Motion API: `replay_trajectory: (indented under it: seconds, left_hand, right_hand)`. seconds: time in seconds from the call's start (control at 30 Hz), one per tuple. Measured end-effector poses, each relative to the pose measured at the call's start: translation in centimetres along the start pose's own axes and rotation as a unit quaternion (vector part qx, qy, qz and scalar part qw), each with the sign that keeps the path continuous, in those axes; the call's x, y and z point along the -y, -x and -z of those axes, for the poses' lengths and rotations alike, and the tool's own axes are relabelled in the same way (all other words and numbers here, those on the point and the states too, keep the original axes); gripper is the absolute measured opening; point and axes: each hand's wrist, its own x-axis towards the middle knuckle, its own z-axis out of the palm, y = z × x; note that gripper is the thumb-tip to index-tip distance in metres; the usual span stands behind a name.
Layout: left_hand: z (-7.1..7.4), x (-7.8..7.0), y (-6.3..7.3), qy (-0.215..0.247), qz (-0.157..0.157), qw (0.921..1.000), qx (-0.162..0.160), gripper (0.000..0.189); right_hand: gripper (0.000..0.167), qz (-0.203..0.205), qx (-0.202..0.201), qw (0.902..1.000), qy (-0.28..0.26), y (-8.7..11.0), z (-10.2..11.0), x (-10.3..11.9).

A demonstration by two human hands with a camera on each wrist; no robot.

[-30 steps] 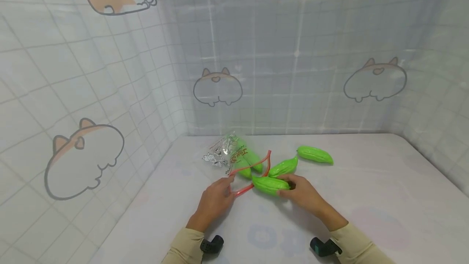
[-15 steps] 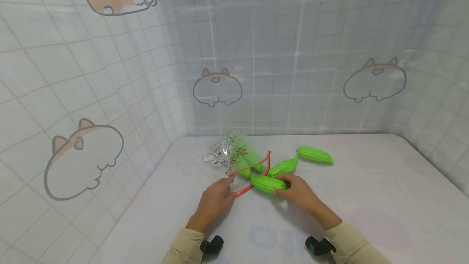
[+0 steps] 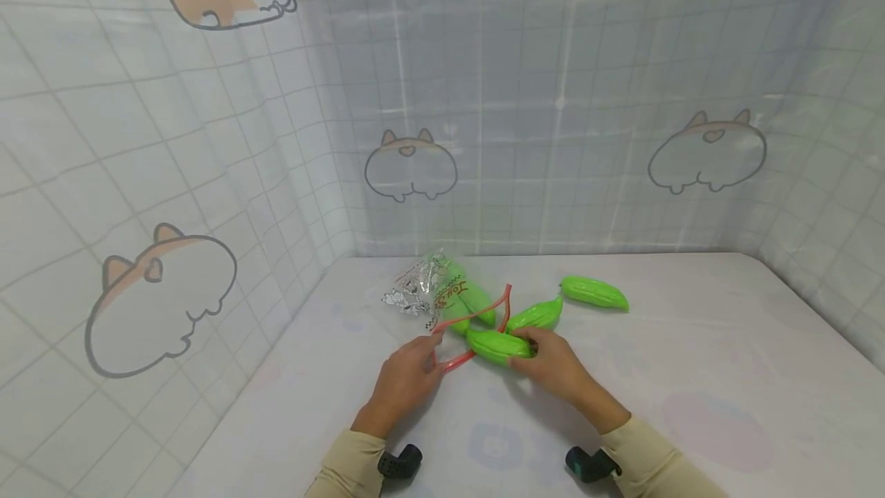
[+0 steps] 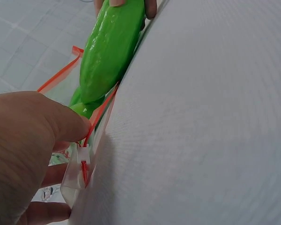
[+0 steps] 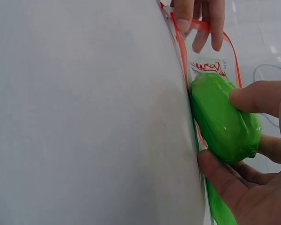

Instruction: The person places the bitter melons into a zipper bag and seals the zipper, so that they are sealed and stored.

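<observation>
In the head view, my right hand [image 3: 561, 366] grips the end of a green toy bitter melon [image 3: 496, 346] with thumb and fingers. That melon's far end lies at the open mouth of a clear zip bag [image 3: 412, 287] with a red zip rim. My left hand [image 3: 406, 376] pinches the rim's near corner, close to the white zip slider [image 4: 83, 153] in the left wrist view. Inside the bag lie other green bitter melons [image 3: 477, 300], partly hidden by print. From the right wrist view, the held melon [image 5: 222, 117] sits between my thumb and fingers.
A loose bitter melon [image 3: 535, 315] lies just behind the held one, beside the bag's mouth. Another bitter melon [image 3: 594, 292] rests farther back to the right. The white table [image 3: 691, 360] meets patterned curtain walls [image 3: 553, 137] at the back and sides.
My right hand has moved a little left, bringing the held bitter melon further over the bag's mouth. My left hand and the bag have stayed nearly still.
</observation>
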Motion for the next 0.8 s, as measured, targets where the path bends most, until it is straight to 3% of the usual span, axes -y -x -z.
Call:
replay_trajectory:
  seconds: [0.8]
  left_hand:
    - [0.2,-0.1,0.1,0.013,0.0,0.9999,0.001,0.05]
  right_hand:
    - [0.041,0.041,-0.037,0.9962,0.067,-0.9,-2.0,1.1]
